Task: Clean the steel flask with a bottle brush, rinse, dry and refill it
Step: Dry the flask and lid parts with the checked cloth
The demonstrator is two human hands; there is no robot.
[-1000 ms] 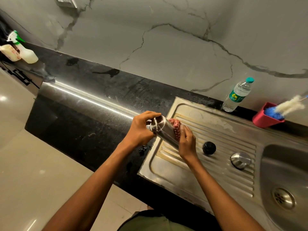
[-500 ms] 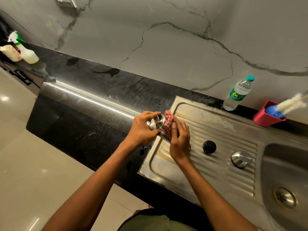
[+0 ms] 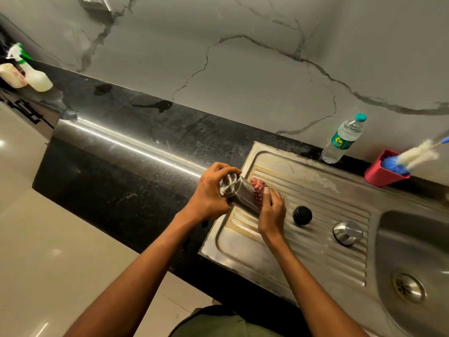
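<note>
The steel flask point(image 3: 239, 194) lies tilted over the left end of the steel drainboard point(image 3: 303, 239), its base toward me. My left hand point(image 3: 210, 194) grips the base end. My right hand point(image 3: 271, 211) holds a red-and-white checked cloth point(image 3: 258, 190) wrapped against the flask's far side. The flask's mouth is hidden behind my right hand. The black stopper point(image 3: 302, 215) and the steel cap point(image 3: 347, 233) stand on the drainboard to the right. A bottle brush point(image 3: 413, 155) with white and blue bristles sticks out of a red holder point(image 3: 379, 172) at the back right.
A plastic water bottle point(image 3: 343, 139) stands by the wall behind the drainboard. The sink basin point(image 3: 413, 263) with its drain lies at the right. A spray bottle point(image 3: 34, 74) and a small container sit far left on the black counter point(image 3: 136, 152).
My right hand has slid the cloth back along the flask away from the base, after covering that end half a second ago. The left hand keeps its grip on the base.
</note>
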